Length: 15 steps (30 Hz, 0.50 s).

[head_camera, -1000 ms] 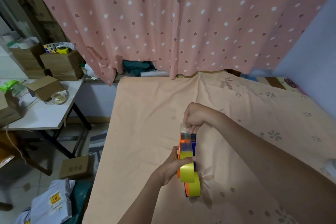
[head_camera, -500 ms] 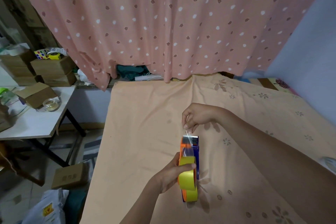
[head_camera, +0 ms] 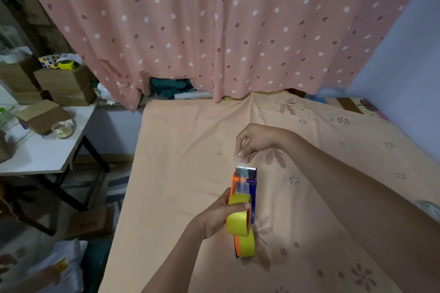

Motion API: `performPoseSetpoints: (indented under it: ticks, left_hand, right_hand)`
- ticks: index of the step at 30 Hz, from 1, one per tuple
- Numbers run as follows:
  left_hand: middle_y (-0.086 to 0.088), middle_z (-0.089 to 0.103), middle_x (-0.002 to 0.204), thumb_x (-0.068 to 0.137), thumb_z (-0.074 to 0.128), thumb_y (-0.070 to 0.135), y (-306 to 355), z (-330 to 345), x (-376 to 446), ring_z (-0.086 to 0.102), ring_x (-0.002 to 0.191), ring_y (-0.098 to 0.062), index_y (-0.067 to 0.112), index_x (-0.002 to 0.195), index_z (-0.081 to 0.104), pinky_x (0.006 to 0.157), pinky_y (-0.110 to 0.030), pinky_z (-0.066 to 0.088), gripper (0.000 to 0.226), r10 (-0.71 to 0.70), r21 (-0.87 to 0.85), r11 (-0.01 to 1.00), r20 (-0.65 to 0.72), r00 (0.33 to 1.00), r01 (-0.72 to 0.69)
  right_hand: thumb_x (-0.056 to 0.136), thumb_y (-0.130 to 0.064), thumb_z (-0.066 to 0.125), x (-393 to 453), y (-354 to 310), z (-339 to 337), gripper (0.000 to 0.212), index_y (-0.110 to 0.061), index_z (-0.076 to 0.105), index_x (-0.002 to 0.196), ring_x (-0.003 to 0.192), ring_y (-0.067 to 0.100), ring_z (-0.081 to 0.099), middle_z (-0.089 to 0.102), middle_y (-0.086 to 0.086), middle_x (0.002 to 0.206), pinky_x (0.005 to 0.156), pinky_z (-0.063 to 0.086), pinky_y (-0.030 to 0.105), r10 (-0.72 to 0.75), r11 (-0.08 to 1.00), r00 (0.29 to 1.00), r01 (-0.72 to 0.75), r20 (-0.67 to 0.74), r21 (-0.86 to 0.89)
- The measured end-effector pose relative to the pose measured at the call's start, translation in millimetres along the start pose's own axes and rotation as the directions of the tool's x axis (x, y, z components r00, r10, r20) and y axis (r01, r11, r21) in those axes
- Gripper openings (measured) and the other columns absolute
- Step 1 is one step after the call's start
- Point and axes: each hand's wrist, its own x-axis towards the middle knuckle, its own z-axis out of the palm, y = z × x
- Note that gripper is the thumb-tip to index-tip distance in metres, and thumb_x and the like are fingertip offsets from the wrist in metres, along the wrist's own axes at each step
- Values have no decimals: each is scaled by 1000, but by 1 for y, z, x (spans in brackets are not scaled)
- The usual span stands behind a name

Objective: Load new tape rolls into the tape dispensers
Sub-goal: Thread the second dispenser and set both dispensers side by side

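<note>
I see the left hand nearest me, wrapped around the dispenser with its thumb pressed across the yellow roll. The dispenser hangs above the bed, its toothed blade pointing away from me. A second yellow ring sits at its near end. Beyond the blade, the right hand pinches the clear tape end between thumb and fingertips, with the strip stretched from the roll over the blade. Far left, a white tabletop carries boxes and a clear roll.
</note>
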Motion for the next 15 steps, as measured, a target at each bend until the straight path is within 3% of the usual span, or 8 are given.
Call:
performPoseSetpoints:
  ticks: [3,7,11,15]
  left_hand:
    - [-17,62,137,78,80,21,0,-6,0,63,124,-36,24,140,49,105,-49,53,69,-9,-17,1000,-18,1000,9]
    - [-14,66,133,78,81,22,-3,-11,-2,72,109,-25,23,139,50,92,-39,59,69,-5,-25,1000,-42,999,4]
    - [-7,69,128,70,86,28,-3,-12,-3,73,108,-20,27,139,49,86,-33,59,78,-7,29,1000,-33,999,8]
    - [-3,71,123,72,84,24,-4,-13,-3,74,104,-16,27,138,50,82,-28,59,74,-26,26,999,-13,1000,27]
  right_hand:
    - [87,-1,72,-1,6,-3,9,5,70,95,86,33,77,77,23,88,83,62,38,59,997,998,-59,3,43]
    - [87,2,71,-3,12,-6,5,4,70,92,78,29,78,77,24,87,71,64,31,142,978,990,-140,-6,155]
    - [88,4,71,-5,14,-10,0,4,70,88,70,24,78,78,19,80,61,63,29,228,953,973,-218,-24,212]
    - [88,6,69,-5,13,-11,1,5,69,88,67,24,77,77,19,76,61,64,30,253,946,965,-233,-65,224]
